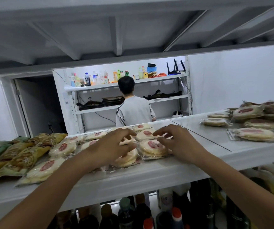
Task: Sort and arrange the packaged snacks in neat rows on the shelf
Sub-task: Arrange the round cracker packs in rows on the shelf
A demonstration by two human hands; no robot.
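Clear packs of round pale cakes with a red stamp (151,147) lie in rows at the middle of the white shelf (149,172). My left hand (111,146) hovers over one pack (126,159) with its fingers spread and bent, thumb near the pack's top. To its right, my right hand (176,141) reaches in with fingers loosely curled over the stamped cakes, fingertips touching a pack. Neither hand clearly grips anything. A loose pile of the same cake packs (255,123) sits at the shelf's right end.
Yellow and green snack bags (22,152) fill the shelf's left end. Bottles (126,214) stand on the shelf below. Beyond the shelf a person in a grey shirt (133,109) faces another rack with drinks. An upper shelf hangs close overhead.
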